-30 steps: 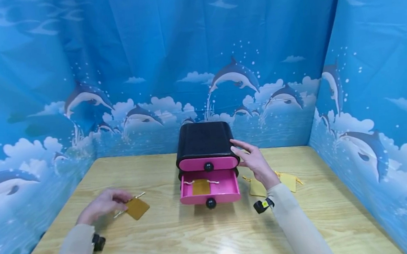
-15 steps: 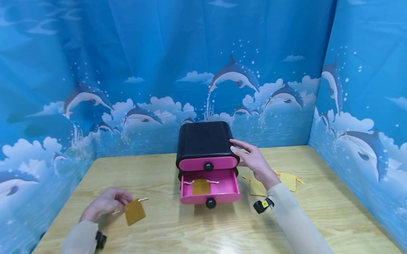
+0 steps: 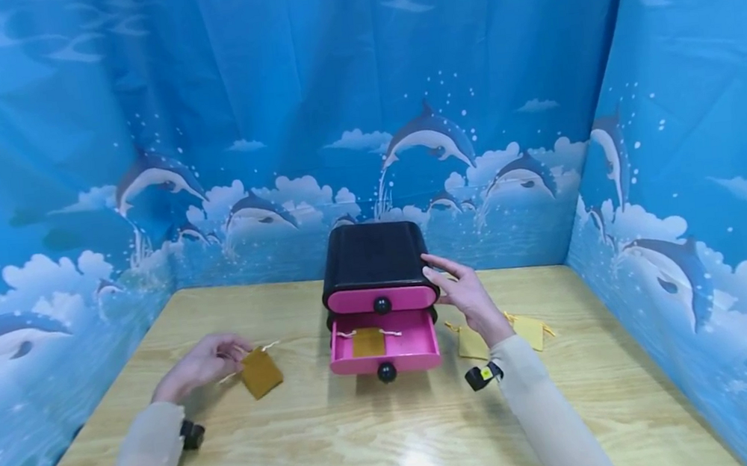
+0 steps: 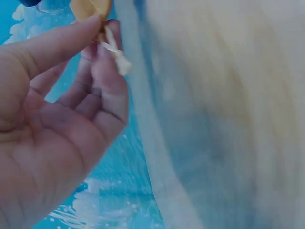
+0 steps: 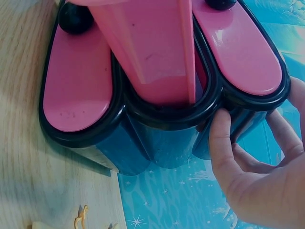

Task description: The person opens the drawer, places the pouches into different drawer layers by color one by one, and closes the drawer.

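In the head view my left hand [image 3: 204, 365] pinches a small mustard-brown drawstring pouch [image 3: 262, 373] by its corded top, left of a black mini drawer cabinet [image 3: 376, 259]. The left wrist view shows thumb and fingertips on the pouch [image 4: 89, 8], with a white cord end [image 4: 121, 62] hanging out. My right hand [image 3: 471, 299] rests against the cabinet's right side, fingers spread, touching the upper tier and the groove beneath it. The pink drawer [image 3: 417, 334] below the top one is pulled out, with another mustard-brown pouch [image 3: 368, 343] lying inside.
Two pale yellow pouches [image 3: 471, 345] lie on the wooden table [image 3: 300, 450] by the right wrist, partly covered by it. The top drawer [image 3: 353, 302] is closed. A blue dolphin-print curtain [image 3: 255, 124] encloses the back and sides.
My left hand, holding the pouch, has shifted slightly rightward, and the pouch has swung and turned on its cords. The right hand and the cabinet have stayed put.
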A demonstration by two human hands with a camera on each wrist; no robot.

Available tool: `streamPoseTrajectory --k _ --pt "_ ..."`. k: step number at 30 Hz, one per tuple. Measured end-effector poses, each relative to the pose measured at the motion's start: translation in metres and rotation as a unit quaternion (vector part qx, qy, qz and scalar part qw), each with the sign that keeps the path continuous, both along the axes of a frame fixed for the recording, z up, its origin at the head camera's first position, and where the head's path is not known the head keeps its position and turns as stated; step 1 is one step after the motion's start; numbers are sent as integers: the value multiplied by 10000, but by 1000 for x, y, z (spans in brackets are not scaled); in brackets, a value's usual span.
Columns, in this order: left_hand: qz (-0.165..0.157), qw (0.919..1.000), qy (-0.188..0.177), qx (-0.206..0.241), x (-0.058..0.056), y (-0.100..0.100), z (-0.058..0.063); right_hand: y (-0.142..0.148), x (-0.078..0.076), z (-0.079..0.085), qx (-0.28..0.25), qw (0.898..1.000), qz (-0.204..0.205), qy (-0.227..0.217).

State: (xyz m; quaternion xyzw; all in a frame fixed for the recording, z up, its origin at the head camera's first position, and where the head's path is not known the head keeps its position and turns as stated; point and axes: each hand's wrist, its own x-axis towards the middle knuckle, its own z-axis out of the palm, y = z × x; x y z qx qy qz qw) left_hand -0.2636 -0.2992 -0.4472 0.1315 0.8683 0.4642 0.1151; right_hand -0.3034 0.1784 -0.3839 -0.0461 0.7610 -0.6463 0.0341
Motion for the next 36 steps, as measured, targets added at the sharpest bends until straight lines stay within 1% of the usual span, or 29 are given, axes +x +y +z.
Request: streamPoseTrajectory --k 6,12,15,17,19,23,27,30,34,36 --pt "97 9995 308 73 -6 15 10 -1 0 0 17 10000 -48 -34" --pt "379 9979 492 -170 -11 27 17 -2 0 0 24 10000 -47 -48" --pt "336 9977 557 -168 -13 32 20 -2 -1 1 51 10000 -67 -25" --pt "299 9978 587 -79 -14 36 22 -1 -1 1 79 9999 -68 -8" --pt "188 9978 632 34 -15 39 23 -1 -1 1 75 9999 -72 -15" --pt "124 9979 623 158 -15 44 23 -1 0 0 74 9999 -65 -52" --pt "233 9980 524 273 -13 50 25 -1 0 -1 61 9999 -57 -62" --pt "310 9975 554 303 -12 54 30 -1 0 -1 56 9999 -62 -58" --pt "335 9960 737 366 -10 59 39 -1 -1 -1 26 10000 -66 -44" --pt "364 9955 761 441 -8 62 45 0 -1 -1 16 10000 -63 -35"
